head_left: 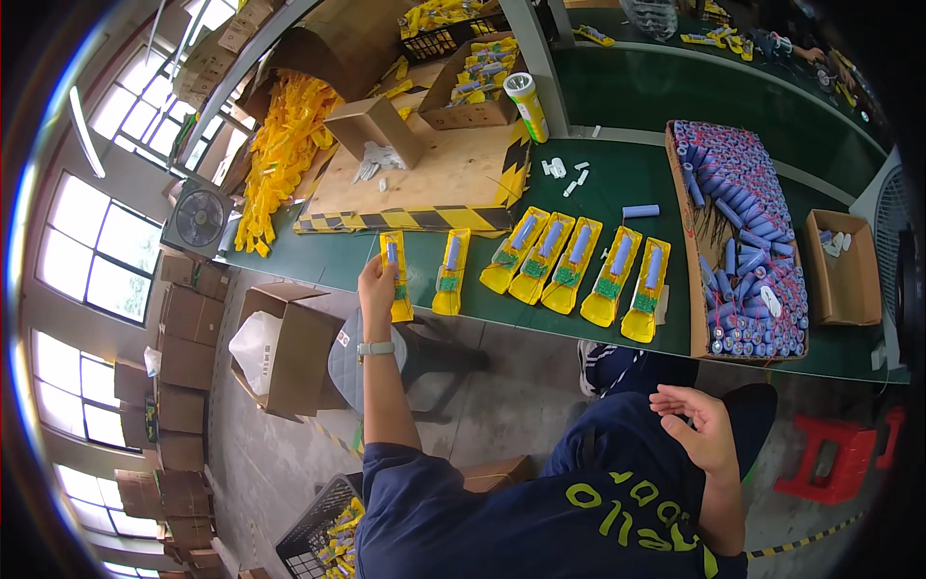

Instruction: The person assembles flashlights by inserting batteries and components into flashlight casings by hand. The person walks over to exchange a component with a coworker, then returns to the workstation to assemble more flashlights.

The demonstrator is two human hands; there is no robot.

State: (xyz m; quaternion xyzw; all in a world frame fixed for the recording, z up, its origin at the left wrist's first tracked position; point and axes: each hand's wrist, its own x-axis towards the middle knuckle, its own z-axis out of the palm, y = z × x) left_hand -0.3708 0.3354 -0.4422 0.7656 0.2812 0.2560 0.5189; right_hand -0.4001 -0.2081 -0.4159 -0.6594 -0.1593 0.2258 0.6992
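Note:
My left hand [376,287] is at the left end of a row, its fingers on the edge of a yellow plastic flashlight shell half [401,307] holding a blue cylindrical battery cell and a small green circuit board. Beside it lies a second such shell [448,301], then several more [563,280] close together to the right, each with a cell and a board. A loose blue cell [640,211] rests behind the row. My right hand [696,425] hovers over my lap, off the table, palm turned up and fingers stretched, holding nothing.
A carton of blue cells with red wires [691,289] stands right, beside a small box of white parts [849,299]. Small white pieces [555,168] and a finished flashlight [527,106] are farther back. Empty yellow shells [289,125] heap at left behind a striped wooden platform [424,217].

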